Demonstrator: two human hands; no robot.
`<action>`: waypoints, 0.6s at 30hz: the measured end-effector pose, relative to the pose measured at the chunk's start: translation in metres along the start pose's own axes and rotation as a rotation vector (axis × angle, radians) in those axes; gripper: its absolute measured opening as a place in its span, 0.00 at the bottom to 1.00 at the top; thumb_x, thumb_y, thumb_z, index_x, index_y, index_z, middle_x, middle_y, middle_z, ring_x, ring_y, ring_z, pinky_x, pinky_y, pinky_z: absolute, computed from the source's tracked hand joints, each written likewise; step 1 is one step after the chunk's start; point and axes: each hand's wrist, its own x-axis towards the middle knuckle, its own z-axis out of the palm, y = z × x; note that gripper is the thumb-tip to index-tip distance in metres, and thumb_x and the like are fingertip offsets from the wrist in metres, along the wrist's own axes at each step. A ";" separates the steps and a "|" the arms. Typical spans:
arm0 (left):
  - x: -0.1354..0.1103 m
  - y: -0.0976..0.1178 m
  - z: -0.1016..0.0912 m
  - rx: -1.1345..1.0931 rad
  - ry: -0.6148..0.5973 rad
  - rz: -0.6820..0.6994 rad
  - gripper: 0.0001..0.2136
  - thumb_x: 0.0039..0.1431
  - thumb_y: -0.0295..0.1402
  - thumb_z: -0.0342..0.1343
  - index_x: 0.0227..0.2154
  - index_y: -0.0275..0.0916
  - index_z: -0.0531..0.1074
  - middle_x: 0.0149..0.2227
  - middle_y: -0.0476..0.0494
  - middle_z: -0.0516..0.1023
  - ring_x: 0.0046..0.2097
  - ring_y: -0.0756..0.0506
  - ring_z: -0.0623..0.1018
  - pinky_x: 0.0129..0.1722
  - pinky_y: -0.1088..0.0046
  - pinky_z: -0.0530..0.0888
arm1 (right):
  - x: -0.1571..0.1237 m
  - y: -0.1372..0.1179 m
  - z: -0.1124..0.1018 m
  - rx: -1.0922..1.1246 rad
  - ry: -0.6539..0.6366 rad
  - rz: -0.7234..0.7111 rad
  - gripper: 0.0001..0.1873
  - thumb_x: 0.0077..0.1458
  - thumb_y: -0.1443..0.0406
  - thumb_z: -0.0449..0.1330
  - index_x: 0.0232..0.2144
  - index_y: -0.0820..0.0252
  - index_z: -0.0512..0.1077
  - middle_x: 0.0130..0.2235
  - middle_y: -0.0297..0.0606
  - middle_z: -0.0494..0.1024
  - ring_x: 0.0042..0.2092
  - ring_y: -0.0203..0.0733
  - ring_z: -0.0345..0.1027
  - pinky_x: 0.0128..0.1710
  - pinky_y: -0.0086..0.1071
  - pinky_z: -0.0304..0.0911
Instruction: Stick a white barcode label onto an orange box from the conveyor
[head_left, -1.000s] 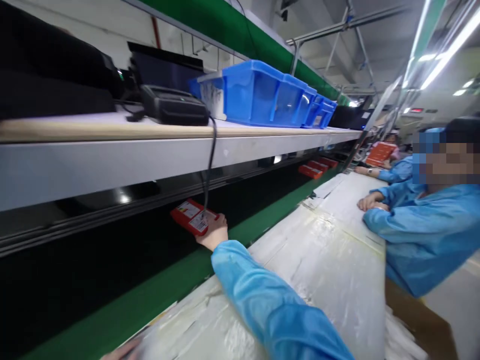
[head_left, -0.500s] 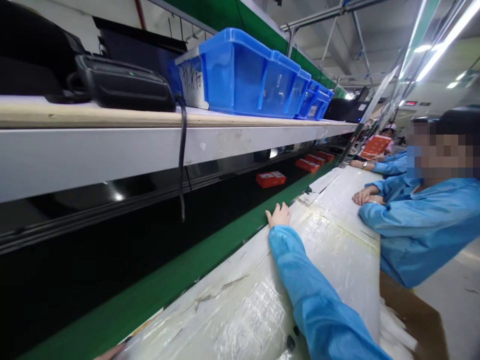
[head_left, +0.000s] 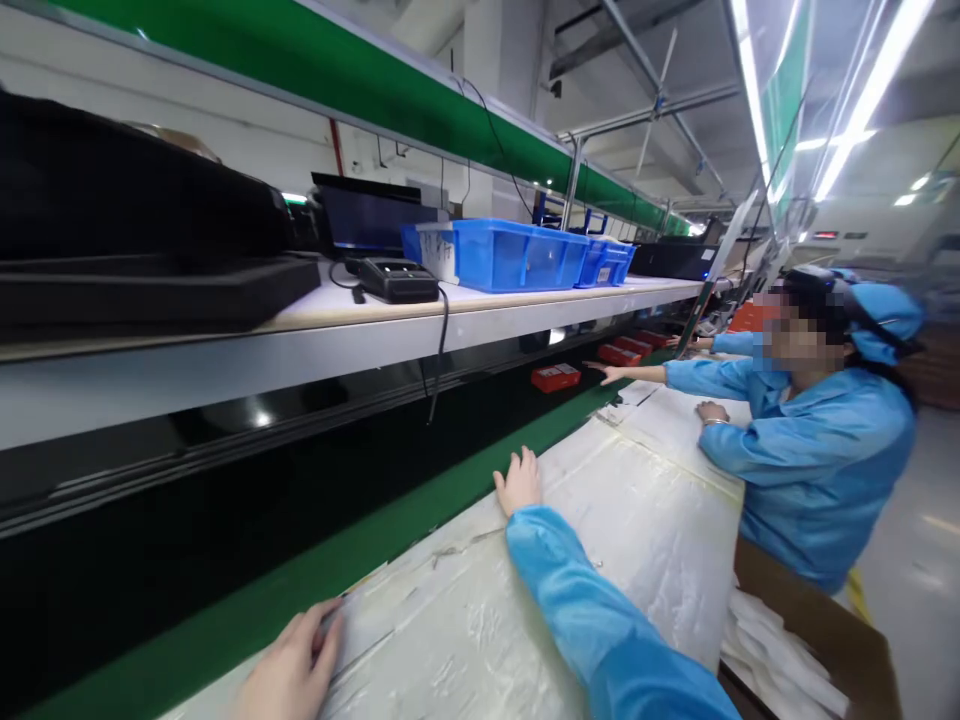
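Note:
My right hand lies flat and empty on the far edge of the plastic-covered white table, beside the green strip of the conveyor. My left hand rests at the table's near edge, fingers spread, holding nothing. A red box lies on the black belt further along. A co-worker in a blue coat stretches a hand towards that box.
A shelf above the belt carries a black device with a hanging cable, a monitor and several blue bins. More red boxes ride further down. An open cardboard carton stands to the right.
One second ago my right hand was on a red box on the belt; it let go and drew back to the table edge. The box travelled away. The co-worker now reaches for it.

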 end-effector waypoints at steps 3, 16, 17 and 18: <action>-0.001 -0.002 -0.001 -0.020 -0.004 0.050 0.22 0.62 0.48 0.37 0.47 0.42 0.68 0.35 0.46 0.70 0.37 0.45 0.74 0.39 0.69 0.69 | -0.032 -0.050 -0.009 0.128 0.029 -0.116 0.27 0.58 0.63 0.61 0.57 0.71 0.64 0.63 0.53 0.50 0.64 0.58 0.39 0.63 0.48 0.45; -0.006 -0.007 -0.009 -0.421 0.408 -0.204 0.18 0.60 0.50 0.44 0.43 0.47 0.71 0.36 0.55 0.75 0.37 0.46 0.74 0.37 0.73 0.68 | -0.163 -0.212 -0.059 0.814 0.076 -0.474 0.24 0.51 0.67 0.58 0.52 0.59 0.63 0.57 0.44 0.58 0.58 0.50 0.54 0.59 0.47 0.56; -0.005 -0.008 -0.009 -0.428 0.433 -0.243 0.18 0.60 0.50 0.44 0.42 0.48 0.71 0.35 0.57 0.75 0.38 0.46 0.74 0.36 0.74 0.68 | -0.165 -0.212 -0.058 0.828 0.066 -0.498 0.24 0.51 0.66 0.58 0.52 0.59 0.63 0.57 0.43 0.59 0.57 0.50 0.54 0.59 0.47 0.56; -0.004 -0.008 -0.009 -0.427 0.447 -0.271 0.17 0.59 0.51 0.44 0.42 0.50 0.72 0.35 0.58 0.75 0.38 0.47 0.74 0.35 0.74 0.67 | -0.166 -0.211 -0.057 0.837 0.056 -0.511 0.24 0.52 0.65 0.58 0.52 0.59 0.63 0.57 0.42 0.59 0.57 0.50 0.54 0.59 0.46 0.56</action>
